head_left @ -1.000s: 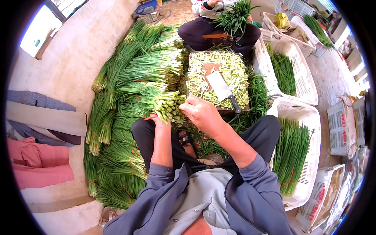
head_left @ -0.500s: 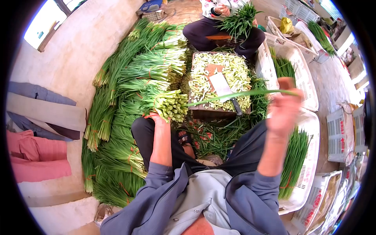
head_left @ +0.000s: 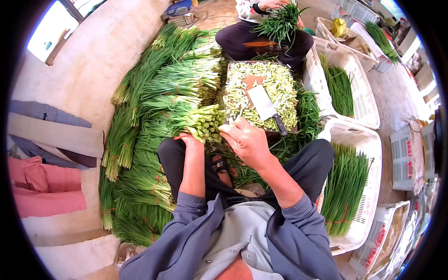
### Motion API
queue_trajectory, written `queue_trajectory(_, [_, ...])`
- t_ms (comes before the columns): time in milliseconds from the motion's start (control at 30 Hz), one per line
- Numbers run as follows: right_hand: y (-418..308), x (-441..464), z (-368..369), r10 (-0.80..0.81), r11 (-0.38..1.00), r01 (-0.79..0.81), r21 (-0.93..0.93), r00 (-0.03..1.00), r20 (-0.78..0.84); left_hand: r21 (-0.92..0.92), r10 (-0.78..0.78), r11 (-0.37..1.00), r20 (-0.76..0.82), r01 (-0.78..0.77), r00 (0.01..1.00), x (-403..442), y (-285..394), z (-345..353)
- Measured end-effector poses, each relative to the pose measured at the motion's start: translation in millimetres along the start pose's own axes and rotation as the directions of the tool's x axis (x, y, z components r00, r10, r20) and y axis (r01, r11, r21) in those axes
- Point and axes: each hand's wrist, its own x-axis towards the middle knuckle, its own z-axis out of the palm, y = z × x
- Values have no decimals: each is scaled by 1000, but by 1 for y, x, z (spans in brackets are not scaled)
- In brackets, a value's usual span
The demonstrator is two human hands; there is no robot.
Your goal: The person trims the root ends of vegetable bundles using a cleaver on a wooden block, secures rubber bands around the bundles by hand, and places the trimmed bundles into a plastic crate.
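Observation:
My left hand (head_left: 189, 141) is wrapped around a tied bundle of garlic chives (head_left: 204, 122), beneath its pale, evenly cut stem ends. A red tie shows beside that hand. Close to those stem ends, my right hand (head_left: 246, 142) has its fingers pinched together; whether anything is between them I cannot make out. Just beyond it stands a chopping block (head_left: 254, 82) strewn with short cut stem pieces (head_left: 284, 86). On the block lies a cleaver (head_left: 262, 102) with a black handle, touched by neither hand.
Many tied chive bundles (head_left: 163, 84) are piled along the left wall. White crates (head_left: 368, 205) with chives line the right side. Loose green leaves (head_left: 240, 170) cover the floor between my legs. Opposite sits another person (head_left: 261, 32) holding a green bunch.
My right hand has swung left from above the right crate to the bundle's cut ends. The long green leaf it held no longer shows. The left hand keeps its hold.

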Motion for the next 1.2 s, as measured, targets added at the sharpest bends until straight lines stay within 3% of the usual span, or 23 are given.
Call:
queue_trajectory(167, [13, 3, 5, -168, 979, 172, -113, 985, 47, -1, -33, 999, -24, 33, 999, -7, 1, 10])
queue_trajectory(233, [17, 3, 7, -252, 953, 263, -152, 964, 83, -56, -38, 998, 69, 42, 997, 8, -1, -9])
queue_trajectory(533, [25, 22, 3, -382, 895, 410, -174, 908, 176, -103, -146, 984, -1, 145, 989, 14, 0, -16])
queue_trajectory(667, [21, 25, -4, -357, 916, 386, -110, 909, 217, -104, -121, 988, -41, 117, 992, 22, 3, -24])
queue_trajectory(733, [18, 24, -21, -184, 983, 180, 44, 972, 144, -111, -133, 986, -64, 125, 989, 21, 4, -22])
queue_trajectory(800, [19, 33, -69, -153, 975, 174, 137, 977, -151, -154, -167, 977, -113, 149, 980, 11, 8, -7])
queue_trajectory(833, [26, 33, -100, 12, 966, 64, 249, 956, -292, -159, -175, 975, -101, 158, 979, 13, 9, -11])
queue_trajectory(867, [32, 32, -130, 176, 923, -1, 386, 891, -419, -141, -160, 980, -115, 143, 981, 14, 9, -14])
queue_trajectory(967, [64, 11, -240, 393, 745, 214, 632, 624, -675, -99, -127, 988, -114, 116, 985, 19, 7, -25])
queue_trajectory(1000, [63, 12, -254, 323, 853, 203, 481, 518, -792, -108, -143, 985, -102, 132, 985, 19, 7, -23])
queue_trajectory(1033, [67, 8, -252, 320, 855, 203, 478, 518, -793, -116, -159, 982, -88, 148, 983, 19, 5, -21])
queue_trajectory(1067, [73, 3, -245, 100, 979, 96, 181, 546, -832, -85, -157, 985, -93, 149, 983, 18, 3, -19])
queue_trajectory(1100, [68, 4, -228, -115, 990, -1, -144, 591, -798, -84, -162, 984, -87, 155, 983, 17, 1, -16])
queue_trajectory(1133, [58, -1, -189, -98, 975, -58, -216, 755, -648, -105, -181, 980, -88, 171, 980, 17, 0, -14])
queue_trajectory(1167, [44, -2, -154, -42, 994, -3, -106, 907, -419, -121, -200, 974, -90, 189, 976, 15, 0, -13])
queue_trajectory(1200, [29, -1, -122, -16, 1000, 19, 18, 988, -155, -128, -204, 974, -141, 186, 969, 5, -1, 2])
